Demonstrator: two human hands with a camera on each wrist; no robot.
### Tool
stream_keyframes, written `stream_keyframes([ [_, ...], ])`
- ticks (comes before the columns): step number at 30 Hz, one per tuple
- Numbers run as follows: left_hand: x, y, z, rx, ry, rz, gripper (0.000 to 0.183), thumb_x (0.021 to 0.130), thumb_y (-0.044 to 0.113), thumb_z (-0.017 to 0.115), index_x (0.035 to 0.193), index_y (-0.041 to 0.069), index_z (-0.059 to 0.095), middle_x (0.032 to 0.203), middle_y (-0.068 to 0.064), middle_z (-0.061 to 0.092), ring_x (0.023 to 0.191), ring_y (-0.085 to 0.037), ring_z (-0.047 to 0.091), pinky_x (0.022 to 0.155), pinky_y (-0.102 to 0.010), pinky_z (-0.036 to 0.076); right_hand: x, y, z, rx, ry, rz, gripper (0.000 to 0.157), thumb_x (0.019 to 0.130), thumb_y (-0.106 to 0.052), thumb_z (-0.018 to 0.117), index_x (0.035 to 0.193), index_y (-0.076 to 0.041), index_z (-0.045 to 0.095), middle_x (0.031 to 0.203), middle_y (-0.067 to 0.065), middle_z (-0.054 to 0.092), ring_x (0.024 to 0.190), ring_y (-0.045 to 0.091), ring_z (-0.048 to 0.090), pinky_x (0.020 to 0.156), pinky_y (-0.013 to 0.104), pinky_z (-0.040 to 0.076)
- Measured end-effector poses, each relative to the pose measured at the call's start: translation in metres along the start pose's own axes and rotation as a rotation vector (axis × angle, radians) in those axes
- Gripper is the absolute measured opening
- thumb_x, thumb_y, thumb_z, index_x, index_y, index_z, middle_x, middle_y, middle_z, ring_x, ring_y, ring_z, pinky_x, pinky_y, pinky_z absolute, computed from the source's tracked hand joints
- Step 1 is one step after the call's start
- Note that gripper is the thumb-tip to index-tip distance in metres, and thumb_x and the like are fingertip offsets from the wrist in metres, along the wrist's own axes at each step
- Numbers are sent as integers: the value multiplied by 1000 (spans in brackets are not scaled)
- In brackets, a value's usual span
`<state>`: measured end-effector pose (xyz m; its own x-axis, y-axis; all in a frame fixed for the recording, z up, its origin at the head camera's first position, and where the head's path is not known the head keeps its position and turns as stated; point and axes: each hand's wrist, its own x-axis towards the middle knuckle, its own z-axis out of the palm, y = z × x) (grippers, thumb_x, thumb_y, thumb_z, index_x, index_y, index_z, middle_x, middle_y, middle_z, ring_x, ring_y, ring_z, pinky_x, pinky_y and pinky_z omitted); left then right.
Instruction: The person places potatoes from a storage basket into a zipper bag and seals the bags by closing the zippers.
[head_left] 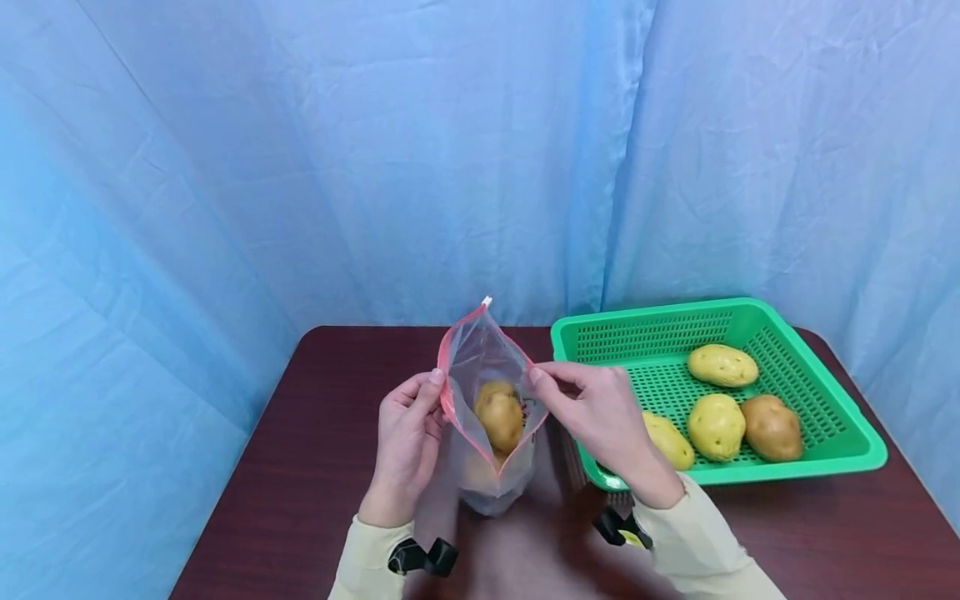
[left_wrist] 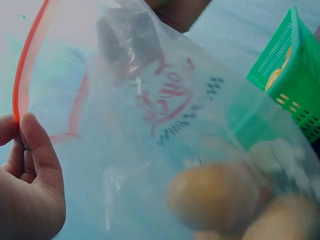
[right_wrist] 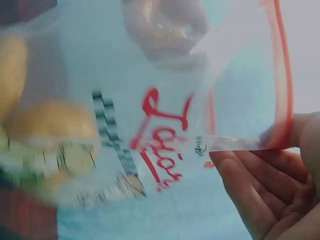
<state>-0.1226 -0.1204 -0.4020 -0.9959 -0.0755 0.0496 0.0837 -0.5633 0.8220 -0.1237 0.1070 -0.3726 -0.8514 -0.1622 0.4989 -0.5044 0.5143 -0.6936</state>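
Note:
A clear zipper bag [head_left: 491,492] with a pink-red edge stands with its mouth spread wide, a white slider at its far corner. Brown potatoes [head_left: 500,417] show inside it. My left hand [head_left: 408,442] pinches the left edge of the mouth between thumb and fingers. On the opposite edge, my right hand [head_left: 600,408] pinches the rim with thumb and forefinger. Through the plastic in the left wrist view, potatoes [left_wrist: 215,197] lie low in the bag. Red lettering [right_wrist: 165,135] and a checkered print mark its side in the right wrist view.
To the right sits a green plastic basket [head_left: 817,350]. It holds yellow potatoes [head_left: 722,365] and a brown potato [head_left: 772,427]; my right forearm overlaps its near left corner. The dark wooden table [head_left: 300,467] ends at a blue curtain [head_left: 420,167] behind.

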Motion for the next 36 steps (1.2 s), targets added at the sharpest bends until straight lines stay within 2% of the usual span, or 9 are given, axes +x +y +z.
stream_keyframes([
  [6, -2, 1, 0, 47, -5, 1, 21, 103, 5, 62, 86, 9, 74, 75, -1, 66, 65, -8, 61, 61, -17, 53, 9, -15, 4, 46, 27, -51, 11, 97, -16, 73, 97, -16, 83, 76, -13, 73, 56, 2, 58, 48, 24, 44],
  [11, -1, 3, 1, 35, 6, 5, 20, 103, 5, 61, 88, 8, 73, 75, -1, 67, 65, -8, 61, 61, -17, 53, 11, -17, 1, 101, 59, -49, 12, 97, -14, 72, 100, -12, 83, 79, -8, 76, 61, 3, 65, 53, 20, 50],
  [17, 1, 5, 0, -31, -3, 20, 24, 104, 3, 57, 86, 8, 71, 73, 0, 64, 62, -7, 58, 59, -17, 49, 4, -3, -8, 70, 107, 31, 13, 99, -14, 70, 101, -13, 83, 88, -4, 79, 66, 6, 68, 56, 17, 49],
  [25, -2, -7, 5, -8, -22, -38, 24, 103, 0, 56, 85, 9, 70, 73, 1, 63, 62, -6, 58, 59, -17, 50, -13, 20, -17, 34, 29, 188, 21, 104, -28, 64, 103, -17, 82, 93, -7, 79, 81, 7, 73, 56, 26, 50],
  [30, -4, -14, 13, 1, -63, -58, 22, 103, 2, 58, 87, 10, 71, 71, 1, 64, 62, -5, 60, 59, -16, 52, -19, 29, -27, -1, 23, 199, 25, 105, -32, 61, 109, -18, 81, 97, -7, 79, 83, 7, 72, 64, 24, 53],
  [36, -5, -17, 16, 8, -65, -72, 18, 103, 5, 61, 88, 8, 71, 72, 1, 65, 62, -6, 61, 60, -17, 53, -25, 40, -42, -2, 13, 179, 25, 106, -29, 61, 120, -17, 78, 108, -5, 78, 94, 5, 72, 77, 17, 54],
])
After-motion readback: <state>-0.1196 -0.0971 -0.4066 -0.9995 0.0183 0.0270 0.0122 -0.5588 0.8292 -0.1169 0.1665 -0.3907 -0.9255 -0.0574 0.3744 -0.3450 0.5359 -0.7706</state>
